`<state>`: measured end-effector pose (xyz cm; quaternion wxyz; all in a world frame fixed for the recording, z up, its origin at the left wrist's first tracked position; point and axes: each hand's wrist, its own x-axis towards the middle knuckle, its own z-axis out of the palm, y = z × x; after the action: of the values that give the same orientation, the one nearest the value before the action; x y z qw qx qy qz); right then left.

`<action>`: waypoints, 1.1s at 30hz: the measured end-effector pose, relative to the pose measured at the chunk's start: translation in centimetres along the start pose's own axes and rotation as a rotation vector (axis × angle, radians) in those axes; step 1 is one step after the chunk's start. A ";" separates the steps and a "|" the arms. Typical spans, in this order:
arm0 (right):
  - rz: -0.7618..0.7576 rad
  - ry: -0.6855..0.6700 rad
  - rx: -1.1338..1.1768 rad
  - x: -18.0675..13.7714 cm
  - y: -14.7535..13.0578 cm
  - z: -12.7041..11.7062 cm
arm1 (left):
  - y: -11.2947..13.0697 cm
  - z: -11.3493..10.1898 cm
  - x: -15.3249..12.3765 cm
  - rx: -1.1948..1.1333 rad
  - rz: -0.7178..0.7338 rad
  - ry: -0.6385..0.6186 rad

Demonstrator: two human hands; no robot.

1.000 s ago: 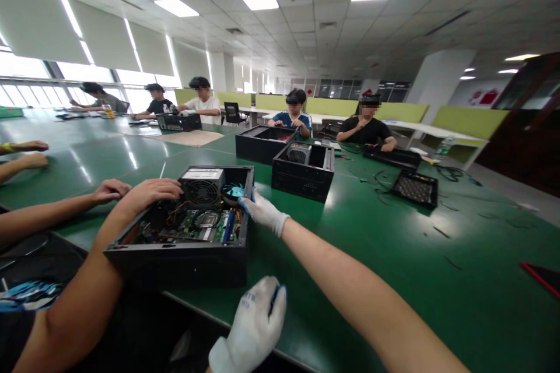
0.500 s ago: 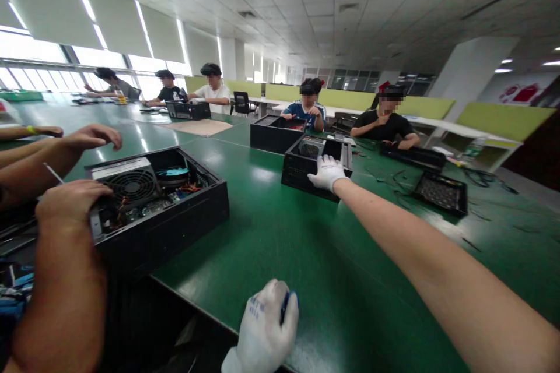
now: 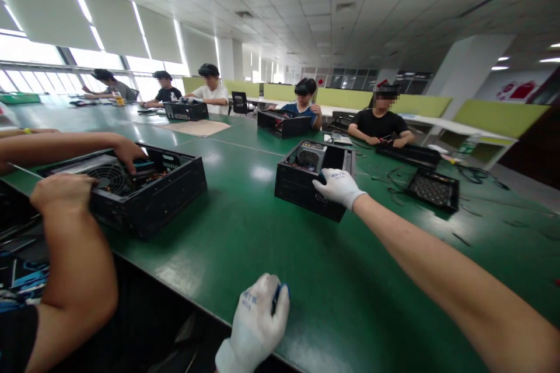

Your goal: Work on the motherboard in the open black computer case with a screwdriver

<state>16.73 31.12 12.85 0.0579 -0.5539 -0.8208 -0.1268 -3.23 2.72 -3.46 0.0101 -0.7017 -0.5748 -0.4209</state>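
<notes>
My right hand (image 3: 339,186), in a white glove, grips the near top edge of an open black computer case (image 3: 306,186) that stands on the green table (image 3: 280,256). My gloved left hand (image 3: 258,317) rests at the table's near edge, its fingers curled round something small and blue that I cannot make out. To the left, a co-worker's two bare hands (image 3: 63,189) hold another open black case with a fan (image 3: 131,183).
Several people sit along the far side of the table with more black cases (image 3: 283,123). A black perforated panel (image 3: 433,188) and loose cables (image 3: 475,175) lie at the right. A brown sheet (image 3: 202,127) lies further back.
My right hand left the case with the fan, reached across to the middle case and took its edge. The co-worker drew the fan case away to the left. My left hand stayed put.
</notes>
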 end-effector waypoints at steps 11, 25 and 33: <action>-0.216 0.107 0.043 -16.4 -2.2 -5.2 | 0.8 -0.9 0.5 -0.055 0.008 0.029; -0.367 0.149 0.269 -30.6 -2.3 -8.7 | 12.6 -10.1 9.0 0.115 0.318 -0.264; -0.437 0.262 0.408 -34.6 -2.1 -9.8 | 14.1 -10.1 6.6 0.165 0.482 -0.407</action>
<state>27.49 -3.29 13.78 0.2443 -0.3206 -0.9143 -0.0392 2.32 -1.83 13.59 0.0511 -0.8841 -0.4146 -0.2093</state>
